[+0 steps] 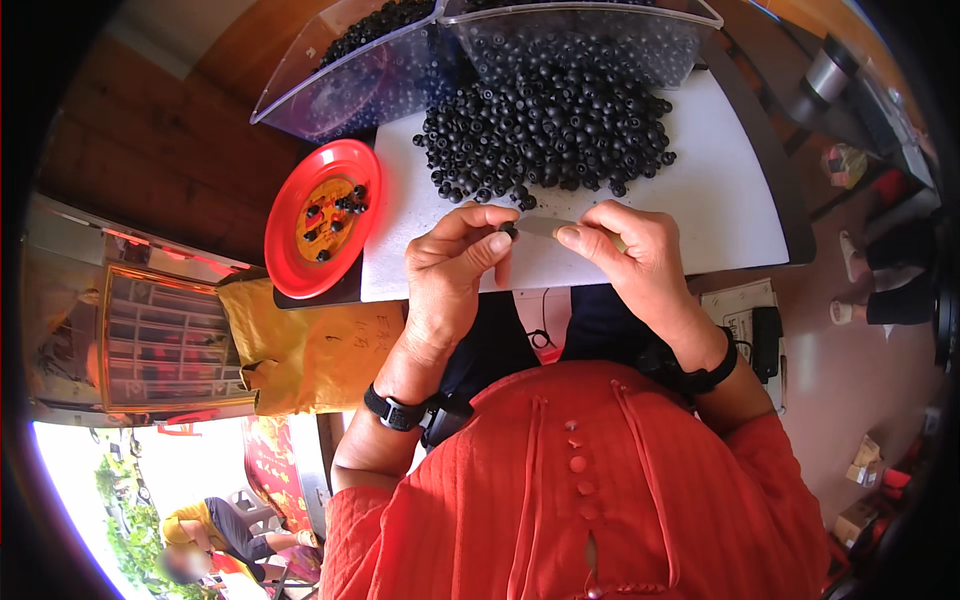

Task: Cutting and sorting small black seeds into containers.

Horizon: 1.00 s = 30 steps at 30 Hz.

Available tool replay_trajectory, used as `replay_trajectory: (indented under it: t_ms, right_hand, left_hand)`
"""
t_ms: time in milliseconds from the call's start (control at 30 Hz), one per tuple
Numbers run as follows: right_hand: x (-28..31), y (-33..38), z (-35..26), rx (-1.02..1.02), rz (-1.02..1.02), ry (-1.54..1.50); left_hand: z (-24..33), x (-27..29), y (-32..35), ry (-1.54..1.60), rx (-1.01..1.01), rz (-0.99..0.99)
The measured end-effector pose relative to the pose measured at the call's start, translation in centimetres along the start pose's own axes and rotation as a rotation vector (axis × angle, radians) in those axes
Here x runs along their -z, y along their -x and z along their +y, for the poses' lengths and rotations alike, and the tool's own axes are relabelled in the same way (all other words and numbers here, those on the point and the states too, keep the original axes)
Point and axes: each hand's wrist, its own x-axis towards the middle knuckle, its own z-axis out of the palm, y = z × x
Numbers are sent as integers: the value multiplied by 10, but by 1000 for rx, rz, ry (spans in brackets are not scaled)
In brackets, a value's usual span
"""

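My left hand (450,262) pinches a small round black piece (508,229) between thumb and fingers. It resembles the many beadlike pieces in the pile (555,125), several of which show a hole. My right hand (640,245) grips a thin flat metal blade (542,225) whose far end meets the held piece. Most of the blade's handle end is hidden by my fingers. Both hands are above the front edge of a white board (720,180), just on the near side of the pile.
Two clear plastic bins (360,85) holding more black pieces stand behind the pile. At left, a red plate (285,235) carries a few pieces. A yellow sack (300,345) hangs below it. People are in view at the lower left and far right.
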Motion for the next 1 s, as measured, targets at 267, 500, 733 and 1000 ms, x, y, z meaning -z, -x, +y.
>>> replay_trajectory:
  t_ms: [267,500,733,1000]
  right_hand:
    - [-3,-1,-3,-26,-21,79]
    - [-6,-1,-2,22,-6,139]
    - [-5,-1,-3,25,-12,137]
    - [-8,0,5,90,-9,189]
  left_hand:
    - [-9,-1,2,167,61,3]
    - [-8,-3,3,166,12,-31]
    - [-9,-3,2,156,9,-42]
    - [-9,-4,2,205,26,-37]
